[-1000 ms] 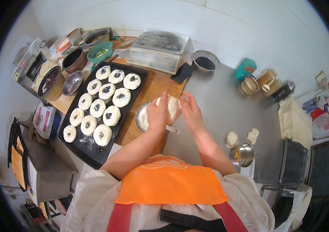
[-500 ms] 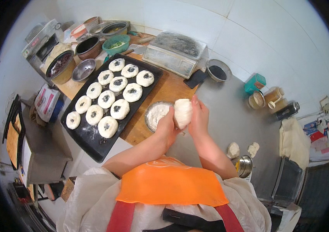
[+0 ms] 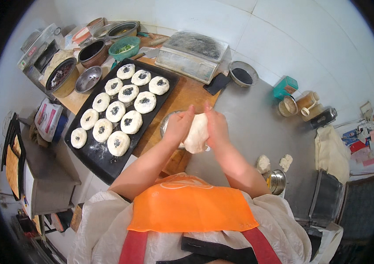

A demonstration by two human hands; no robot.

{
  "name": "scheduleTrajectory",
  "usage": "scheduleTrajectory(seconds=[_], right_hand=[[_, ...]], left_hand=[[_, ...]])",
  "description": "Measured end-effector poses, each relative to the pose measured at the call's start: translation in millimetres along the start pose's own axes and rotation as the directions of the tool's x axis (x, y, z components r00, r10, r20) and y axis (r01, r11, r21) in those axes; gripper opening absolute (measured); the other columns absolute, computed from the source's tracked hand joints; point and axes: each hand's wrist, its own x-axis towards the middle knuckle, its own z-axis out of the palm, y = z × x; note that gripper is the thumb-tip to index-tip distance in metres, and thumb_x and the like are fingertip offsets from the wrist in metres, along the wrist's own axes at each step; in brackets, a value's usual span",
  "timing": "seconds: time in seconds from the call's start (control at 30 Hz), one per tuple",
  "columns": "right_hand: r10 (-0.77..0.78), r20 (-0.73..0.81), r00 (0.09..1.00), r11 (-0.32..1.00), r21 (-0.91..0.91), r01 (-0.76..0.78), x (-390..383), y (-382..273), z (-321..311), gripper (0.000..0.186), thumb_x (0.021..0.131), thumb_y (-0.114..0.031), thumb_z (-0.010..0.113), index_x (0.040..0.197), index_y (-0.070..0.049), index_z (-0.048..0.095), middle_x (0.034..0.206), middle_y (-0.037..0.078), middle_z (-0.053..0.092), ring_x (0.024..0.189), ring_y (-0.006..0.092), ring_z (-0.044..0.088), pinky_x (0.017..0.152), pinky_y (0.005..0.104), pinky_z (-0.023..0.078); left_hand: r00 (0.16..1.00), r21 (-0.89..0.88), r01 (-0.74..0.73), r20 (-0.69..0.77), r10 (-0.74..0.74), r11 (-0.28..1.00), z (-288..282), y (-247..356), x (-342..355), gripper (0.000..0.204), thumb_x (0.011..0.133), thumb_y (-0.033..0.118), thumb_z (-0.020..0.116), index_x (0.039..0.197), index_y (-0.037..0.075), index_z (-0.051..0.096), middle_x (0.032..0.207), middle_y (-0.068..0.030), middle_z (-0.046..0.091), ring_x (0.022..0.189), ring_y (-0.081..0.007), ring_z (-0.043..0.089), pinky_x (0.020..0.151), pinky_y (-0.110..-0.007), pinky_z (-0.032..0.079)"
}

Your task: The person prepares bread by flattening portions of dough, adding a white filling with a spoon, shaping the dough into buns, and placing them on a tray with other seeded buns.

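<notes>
Between my two hands hangs a soft, pale piece of dough [image 3: 197, 134], gripped near its upper edge from both sides. My left hand [image 3: 180, 124] is closed on its left side, and my right hand [image 3: 216, 126] is closed on its right side. Below and behind my left hand, a metal bowl [image 3: 164, 126] is mostly hidden; some white flour shows at its edge. To the left, a black baking tray [image 3: 94, 160] carries rows of round, flat dough buns [image 3: 131, 122], each with dark seeds in the middle.
Two dough lumps [image 3: 263, 164] and a small metal bowl [image 3: 278, 181] are on the steel counter [image 3: 248, 127] at right. A scale [image 3: 193, 55], a dark phone-like slab [image 3: 217, 83] and a bowl of black seeds [image 3: 242, 75] stand at the back. Several bowls and pots [image 3: 62, 79] crowd the far left.
My hands have shifted to the upper edge of the dough, which now hangs longer toward me. They now cover more of the flour bowl. The whole view has shifted slightly.
</notes>
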Motion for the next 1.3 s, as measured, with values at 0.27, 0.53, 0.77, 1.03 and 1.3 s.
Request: scheduleTrajectory(seconds=[0.27, 0.53, 0.77, 1.03, 1.3], right_hand=[[-0.270, 0.808, 0.524, 0.025, -0.539, 0.842, -35, -17, 10, 0.027, 0.087, -0.029, 0.069, 0.091, -0.002, 0.065, 0.086, 0.010, 0.065, 0.080, 0.0275, 0.064, 0.072, 0.0366, 0.051], [-0.118, 0.279, 0.953, 0.963, -0.200, 0.178, -38, -10, 3, 0.038, 0.088, -0.028, 0.071, 0.112, 0.000, 0.062, 0.109, 0.009, 0.065, 0.103, 0.0235, 0.062, 0.094, 0.0348, 0.048], [0.177, 0.198, 0.964, 0.964, 0.160, -0.210, -17, 5, -15, 0.045, 0.085, -0.013, 0.073, 0.122, 0.005, 0.055, 0.112, 0.010, 0.064, 0.102, 0.0199, 0.062, 0.090, 0.0343, 0.049], [-0.138, 0.224, 0.965, 0.935, -0.293, 0.202, -22, 10, -12, 0.043, 0.084, -0.014, 0.074, 0.118, 0.004, 0.057, 0.109, 0.011, 0.065, 0.098, 0.0171, 0.061, 0.086, 0.0298, 0.049], [-0.137, 0.028, 0.990, 0.964, -0.228, 0.140, 12, 36, -15, 0.032, 0.095, -0.027, 0.061, 0.079, 0.000, 0.060, 0.062, 0.003, 0.055, 0.062, 0.0084, 0.046, 0.054, 0.0313, 0.040]], left_hand=[[0.887, -0.721, 0.461, 0.380, -0.262, 0.517, -16, 7, -29, 0.072, 0.097, 0.065, 0.033, 0.135, 0.006, 0.047, 0.130, -0.0155, 0.056, 0.118, -0.0308, 0.056, 0.101, -0.045, 0.044], [0.985, -0.365, -0.035, 0.144, 0.094, 0.930, -16, 15, -22, 0.055, 0.100, 0.040, 0.047, 0.139, 0.001, 0.042, 0.136, -0.0140, 0.053, 0.126, -0.0305, 0.051, 0.108, -0.042, 0.037], [0.955, -0.017, -0.178, -0.244, 0.168, 0.984, -19, 11, -9, 0.055, 0.097, 0.040, 0.055, 0.134, -0.001, 0.049, 0.130, -0.0166, 0.056, 0.116, -0.0259, 0.056, 0.099, -0.036, 0.042], [0.915, -0.320, 0.028, -0.373, -0.153, 0.947, 13, -6, 8, 0.050, 0.098, 0.045, 0.053, 0.085, -0.001, 0.066, 0.078, -0.0033, 0.064, 0.067, -0.0147, 0.055, 0.064, -0.031, 0.046], [0.977, 0.069, 0.195, -0.095, -0.188, 0.978, 2, -13, 10, 0.061, 0.096, 0.055, 0.051, 0.091, -0.003, 0.069, 0.079, -0.0075, 0.068, 0.070, -0.0169, 0.060, 0.069, -0.032, 0.049]])
